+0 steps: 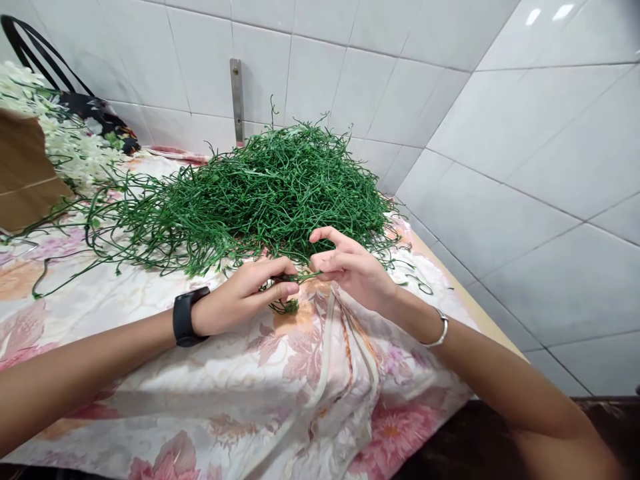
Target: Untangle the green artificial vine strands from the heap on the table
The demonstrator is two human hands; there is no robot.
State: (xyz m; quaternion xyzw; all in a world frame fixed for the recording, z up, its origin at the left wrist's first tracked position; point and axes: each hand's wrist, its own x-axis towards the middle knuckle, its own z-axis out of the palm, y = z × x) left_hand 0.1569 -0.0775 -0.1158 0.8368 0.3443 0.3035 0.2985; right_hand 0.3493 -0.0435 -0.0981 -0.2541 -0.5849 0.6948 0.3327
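A large tangled heap of thin green artificial stems [295, 187] lies on the flower-patterned cloth [200, 400]. In front of it, my left hand [255, 293] is closed, thumb and fingers pinching a small bunch of green stems [285, 306] whose tips hang below the fingers. My right hand [355, 270] meets it from the right, thumb and fingers pinching the other end of the stems, with the index finger raised and curled. The stems run across the short gap between both hands. A black watch is on my left wrist, a silver bangle on my right.
White artificial flowers [75, 143] and a brown cardboard piece [27, 173] stand at the left. Behind them is a dark bag [97, 113] with black handles. A metal strip [237, 100] is fixed to the tiled wall [330, 73]. Another tiled wall [540, 187] borders the right side.
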